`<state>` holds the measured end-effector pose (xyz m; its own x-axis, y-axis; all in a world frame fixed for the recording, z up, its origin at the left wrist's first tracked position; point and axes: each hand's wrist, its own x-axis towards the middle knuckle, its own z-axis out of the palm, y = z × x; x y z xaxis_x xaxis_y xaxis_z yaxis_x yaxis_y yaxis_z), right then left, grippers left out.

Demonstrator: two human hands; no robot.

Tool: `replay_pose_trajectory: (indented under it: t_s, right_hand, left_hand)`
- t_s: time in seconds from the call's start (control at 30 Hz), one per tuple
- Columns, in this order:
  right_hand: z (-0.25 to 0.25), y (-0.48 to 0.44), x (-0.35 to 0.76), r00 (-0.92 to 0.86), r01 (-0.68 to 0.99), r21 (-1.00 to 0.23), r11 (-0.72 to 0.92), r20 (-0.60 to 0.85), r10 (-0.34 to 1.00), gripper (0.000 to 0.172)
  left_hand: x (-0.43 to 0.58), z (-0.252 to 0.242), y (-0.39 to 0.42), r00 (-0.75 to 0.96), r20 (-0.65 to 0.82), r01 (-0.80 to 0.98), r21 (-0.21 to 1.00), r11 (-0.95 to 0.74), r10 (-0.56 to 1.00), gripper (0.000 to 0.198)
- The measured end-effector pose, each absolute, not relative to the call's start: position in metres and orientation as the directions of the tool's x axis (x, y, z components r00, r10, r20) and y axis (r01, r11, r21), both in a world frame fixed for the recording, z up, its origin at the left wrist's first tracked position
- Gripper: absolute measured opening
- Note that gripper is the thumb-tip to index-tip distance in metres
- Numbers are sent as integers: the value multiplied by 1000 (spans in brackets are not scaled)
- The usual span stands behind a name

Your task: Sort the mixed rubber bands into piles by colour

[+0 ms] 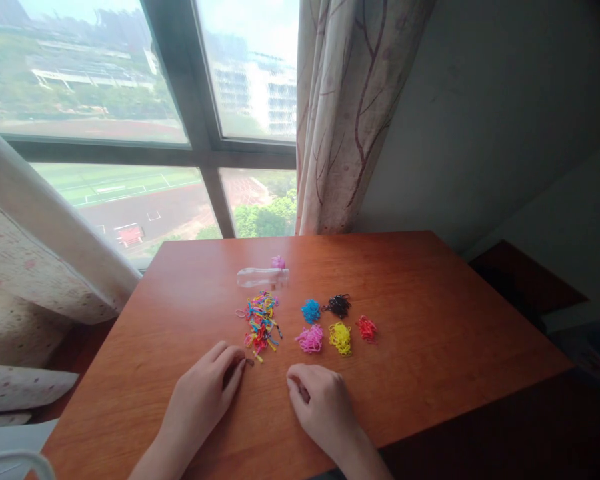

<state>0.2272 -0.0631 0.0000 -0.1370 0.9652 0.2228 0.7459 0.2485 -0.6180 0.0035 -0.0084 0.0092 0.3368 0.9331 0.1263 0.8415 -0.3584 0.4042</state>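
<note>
My left hand point(211, 380) is pinched at the thumb and forefinger, with a small dark elastic band point(251, 362) at its fingertips. Just beyond it lies a loose heap of mixed-colour elastic bands point(263, 323). My right hand point(321, 403) rests on the table with its fingers curled and pressed to the thumb; I cannot make out whether anything is in them. Ahead of this hand are separate piles of pink bands point(310, 339), yellow bands point(341, 339), blue bands point(311, 311), black bands point(339, 305) and red bands point(367, 329).
A clear plastic container point(261, 277) lies on its side behind the mixed heap, with a small pink object point(278, 262) beside it. The wooden table point(430, 360) reaches to the window point(205, 157). Curtains point(337, 113) hang at both sides.
</note>
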Motion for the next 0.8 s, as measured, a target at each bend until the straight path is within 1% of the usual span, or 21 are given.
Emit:
replay_pose_trajectory:
  t_s: [0.07, 0.2, 0.3, 0.37, 0.4, 0.47, 0.5, 0.63, 0.8]
  right_hand:
    - [0, -63, 227, -137, 746, -619, 246, 218, 966, 14]
    - [-1, -63, 227, -141, 748, -617, 245, 212, 967, 14]
    - [-1, -62, 227, -143, 751, -614, 244, 210, 967, 14]
    - [-1, -62, 227, -142, 755, -609, 243, 209, 967, 14]
    - [-1, -61, 227, -143, 759, -605, 242, 208, 968, 14]
    - [-1, -61, 226, -138, 771, -593, 234, 203, 969, 14]
    - [0, -61, 226, -136, 778, -584, 230, 200, 970, 14]
    - [0, -60, 226, -134, 790, -570, 226, 199, 971, 14]
    - [-2, -60, 226, -137, 780, -580, 233, 206, 969, 13]
  left_hand:
    - [1, 9, -10, 329, 132, 836, 420, -354, 935, 22]
    - [2, 15, -9, 333, 179, 772, 512, -376, 926, 18]
    - [21, 30, 1, 339, 221, 722, 562, -404, 914, 18]
    - [45, 42, 14, 382, 230, 694, 569, -442, 895, 18]
    - [60, 49, 21, 418, 224, 684, 560, -467, 880, 17]
    - [92, 58, 38, 520, 182, 693, 482, -537, 834, 16]
    - [109, 61, 46, 554, 173, 682, 466, -563, 814, 15]
    - [159, 61, 77, 629, 152, 654, 427, -625, 762, 16]
    - [185, 54, 97, 668, 122, 645, 397, -653, 734, 15]
